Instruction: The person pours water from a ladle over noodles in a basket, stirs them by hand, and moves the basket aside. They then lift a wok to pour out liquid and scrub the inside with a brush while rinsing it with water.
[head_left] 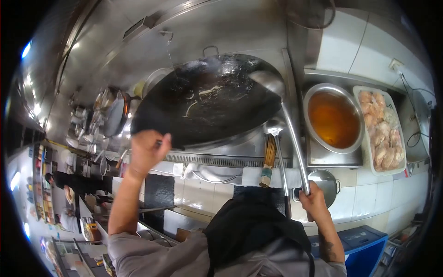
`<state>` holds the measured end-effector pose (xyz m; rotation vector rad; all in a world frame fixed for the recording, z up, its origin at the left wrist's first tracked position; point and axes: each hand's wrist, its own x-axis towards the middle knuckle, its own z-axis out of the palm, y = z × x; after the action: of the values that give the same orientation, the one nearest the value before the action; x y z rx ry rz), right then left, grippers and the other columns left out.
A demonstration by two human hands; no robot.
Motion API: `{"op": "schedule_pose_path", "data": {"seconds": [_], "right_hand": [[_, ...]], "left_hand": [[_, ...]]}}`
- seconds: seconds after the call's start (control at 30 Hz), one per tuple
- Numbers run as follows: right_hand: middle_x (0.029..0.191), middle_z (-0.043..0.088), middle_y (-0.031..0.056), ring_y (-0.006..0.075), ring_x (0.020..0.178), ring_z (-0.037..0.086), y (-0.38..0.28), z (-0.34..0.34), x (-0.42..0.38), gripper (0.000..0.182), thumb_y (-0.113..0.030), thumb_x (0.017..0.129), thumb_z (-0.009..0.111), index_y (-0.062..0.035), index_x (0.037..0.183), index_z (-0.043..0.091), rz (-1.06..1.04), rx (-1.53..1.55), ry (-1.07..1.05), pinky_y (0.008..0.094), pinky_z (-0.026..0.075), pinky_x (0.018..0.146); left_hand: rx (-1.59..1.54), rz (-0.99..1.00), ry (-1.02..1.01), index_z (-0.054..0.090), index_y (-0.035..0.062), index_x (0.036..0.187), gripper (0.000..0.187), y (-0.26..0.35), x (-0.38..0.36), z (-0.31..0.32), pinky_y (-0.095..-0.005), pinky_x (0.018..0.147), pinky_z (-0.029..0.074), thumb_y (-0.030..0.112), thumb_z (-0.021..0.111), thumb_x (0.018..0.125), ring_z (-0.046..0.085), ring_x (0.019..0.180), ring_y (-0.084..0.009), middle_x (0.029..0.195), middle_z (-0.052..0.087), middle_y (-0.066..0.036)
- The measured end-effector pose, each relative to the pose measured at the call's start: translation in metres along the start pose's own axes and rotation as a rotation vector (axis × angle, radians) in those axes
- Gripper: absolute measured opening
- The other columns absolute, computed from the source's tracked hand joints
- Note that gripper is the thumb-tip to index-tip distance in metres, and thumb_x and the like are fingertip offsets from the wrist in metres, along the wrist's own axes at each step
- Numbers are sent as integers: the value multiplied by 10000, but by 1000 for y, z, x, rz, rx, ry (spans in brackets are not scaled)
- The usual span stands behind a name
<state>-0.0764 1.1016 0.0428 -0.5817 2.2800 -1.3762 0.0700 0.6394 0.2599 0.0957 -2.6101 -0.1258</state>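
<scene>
A large black wok (166,111) sits on the stove, tilted, with a little liquid and some pale strips inside. My left hand (150,150) is closed at the wok's near left edge; its fingers wrap round the rim or a handle there. In my right hand (314,198) is the handle of a long metal ladle (293,134). The ladle's bowl lies at the right rim of the wok, over its inside. Beside it, a second ladle (275,127) and a bamboo brush (269,159) rest at the stove's front edge.
A steel bowl of amber liquid (334,119) and a white tray of raw meat pieces (359,92) stand at the right. Near my right hand is a metal pot (325,182). A blue bin (369,256) stands below right. Another person (76,183) is at the far left.
</scene>
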Motion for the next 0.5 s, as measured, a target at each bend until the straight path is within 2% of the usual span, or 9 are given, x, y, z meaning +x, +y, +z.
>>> {"op": "schedule_pose_path", "data": {"seconds": [0.07, 0.1, 0.2, 0.23, 0.37, 0.43, 0.5], "right_hand": [[723, 571, 40, 123, 629, 567, -24, 9, 7, 136, -31, 873, 650, 3, 984, 580, 228, 34, -9, 332, 465, 552], [708, 565, 32, 118, 535, 552, -11, 17, 10, 113, -26, 891, 629, -16, 993, 581, -13, -7, 45, 303, 443, 482], [677, 613, 81, 153, 469, 585, -40, 24, 24, 151, -40, 870, 640, -8, 1006, 582, 226, 136, 14, 322, 448, 438], [658, 588, 53, 129, 416, 534, -54, 28, 28, 165, -22, 882, 622, -5, 1036, 567, 205, 166, 14, 300, 418, 401], [646, 523, 25, 113, 408, 489, -99, 43, 24, 200, -13, 900, 601, 1, 1091, 541, 216, 301, 45, 274, 386, 386], [659, 532, 28, 112, 412, 491, -112, 49, 17, 210, -14, 898, 602, 3, 1099, 543, 195, 318, 58, 271, 386, 388], [671, 538, 27, 111, 415, 490, -120, 56, 8, 227, -18, 897, 595, 7, 1117, 545, 182, 315, 82, 266, 382, 390]], "left_hand": [[18, 174, 131, 600, 85, 672, 239, 13, -36, 22, -349, 474, 434, 98, 821, 761, 551, 498, -235, 606, 579, -67], [31, 187, 177, 590, 98, 674, 249, 18, -42, 33, -352, 471, 433, 105, 828, 746, 541, 496, -232, 598, 558, -54], [11, 135, 335, 543, 118, 644, 304, 18, -51, 56, -353, 466, 428, 117, 839, 714, 515, 492, -225, 572, 496, -34], [14, 129, 326, 539, 119, 639, 309, 19, -59, 57, -352, 467, 428, 118, 838, 715, 516, 491, -226, 574, 500, -35], [-76, 101, 284, 524, 122, 625, 326, 26, -110, 59, -348, 470, 428, 134, 834, 724, 517, 490, -227, 575, 501, -35], [-155, 42, 286, 509, 128, 617, 343, 25, -132, 67, -356, 476, 429, 172, 822, 752, 522, 499, -224, 572, 493, -37], [-62, 93, 292, 507, 130, 616, 349, 9, -129, 73, -360, 481, 433, 193, 816, 766, 529, 505, -224, 567, 494, -37]]}}
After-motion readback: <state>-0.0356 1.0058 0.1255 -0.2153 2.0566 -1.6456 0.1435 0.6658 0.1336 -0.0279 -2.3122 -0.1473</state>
